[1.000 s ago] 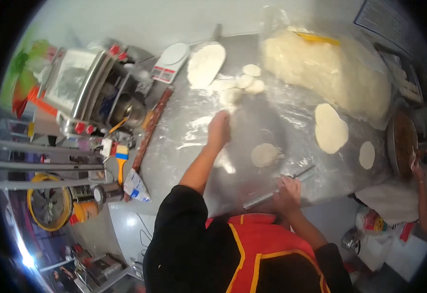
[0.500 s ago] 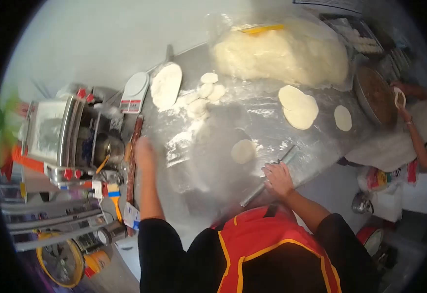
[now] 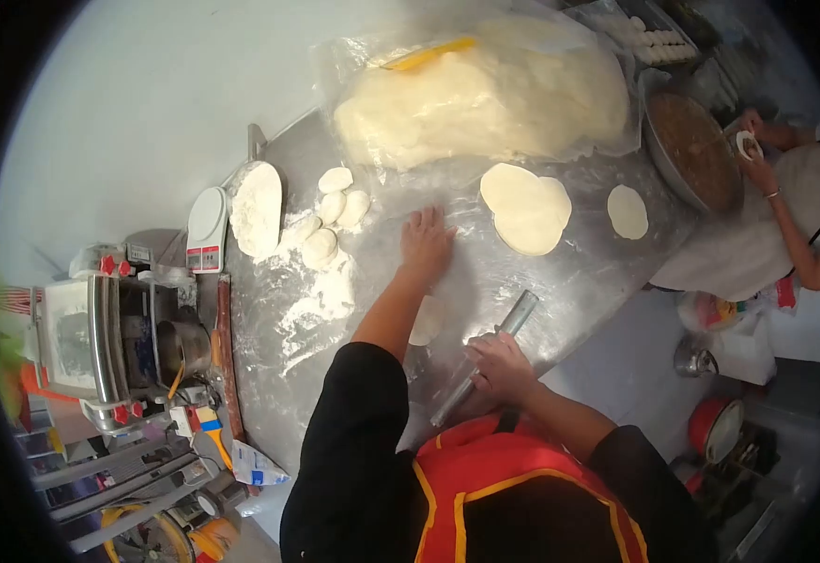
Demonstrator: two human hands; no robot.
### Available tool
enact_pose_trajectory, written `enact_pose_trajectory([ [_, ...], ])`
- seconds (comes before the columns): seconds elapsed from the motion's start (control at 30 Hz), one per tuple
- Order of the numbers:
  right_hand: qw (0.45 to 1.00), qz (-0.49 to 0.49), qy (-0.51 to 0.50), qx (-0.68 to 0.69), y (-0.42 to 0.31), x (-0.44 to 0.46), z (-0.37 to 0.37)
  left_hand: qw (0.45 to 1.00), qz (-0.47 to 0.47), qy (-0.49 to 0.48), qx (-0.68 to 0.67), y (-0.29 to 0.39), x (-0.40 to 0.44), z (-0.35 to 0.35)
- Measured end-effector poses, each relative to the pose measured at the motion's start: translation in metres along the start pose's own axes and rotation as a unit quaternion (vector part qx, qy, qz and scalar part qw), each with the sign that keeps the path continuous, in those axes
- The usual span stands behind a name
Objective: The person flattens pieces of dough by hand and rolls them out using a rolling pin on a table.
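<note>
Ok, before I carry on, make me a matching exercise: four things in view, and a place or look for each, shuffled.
1. Rolling pin
2. Digital scale
3. Large mass of dough
4. Flat brush

A. In clear plastic
B. Blue band, orange handle
C. Under the right hand
D. White top, red front

Pairs: 1-C, 2-D, 3-A, 4-B.
</note>
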State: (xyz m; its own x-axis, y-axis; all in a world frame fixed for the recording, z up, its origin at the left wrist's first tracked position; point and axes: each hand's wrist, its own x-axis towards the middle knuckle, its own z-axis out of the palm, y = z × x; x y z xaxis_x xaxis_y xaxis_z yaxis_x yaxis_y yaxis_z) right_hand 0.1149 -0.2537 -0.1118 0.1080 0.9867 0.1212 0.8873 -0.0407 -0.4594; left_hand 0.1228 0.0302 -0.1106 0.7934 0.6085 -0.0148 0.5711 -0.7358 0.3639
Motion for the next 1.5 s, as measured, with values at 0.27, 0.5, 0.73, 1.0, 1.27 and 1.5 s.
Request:
enact_pose_trajectory([
  [0.27,0.999,-0.02,0.036,0.002,0.001,0.0,-0.004,0.998,0.051,0.035,0.028,-0.007,0.004,0.003],
  [0.5,0.999,-0.004,-0.002,0.045,0.007,-0.005,0.007,0.997,0.063,0.012,0.043,0.004,0.047,0.002],
  [0.73,0.998,-0.022,0.054,0.028,0.003,-0.003,0.003,0.981,0.132,0.018,0.139,-0.004,0.051,0.016],
  [1.0,0.998,-0.03,0.056,0.027,0.004,-0.003,0.002,0.978,0.0,0.06,-0.202,-0.012,0.055,0.007],
  [1.27,0.999,-0.02,0.031,0.024,0.0,-0.002,-0.002,0.959,-0.03,0.116,-0.256,-0.027,0.047,0.021],
  [1.5,0.997,-0.049,0.058,-0.013,0.009,-0.005,0.011,0.982,0.019,0.139,-0.13,-0.002,0.064,0.022],
])
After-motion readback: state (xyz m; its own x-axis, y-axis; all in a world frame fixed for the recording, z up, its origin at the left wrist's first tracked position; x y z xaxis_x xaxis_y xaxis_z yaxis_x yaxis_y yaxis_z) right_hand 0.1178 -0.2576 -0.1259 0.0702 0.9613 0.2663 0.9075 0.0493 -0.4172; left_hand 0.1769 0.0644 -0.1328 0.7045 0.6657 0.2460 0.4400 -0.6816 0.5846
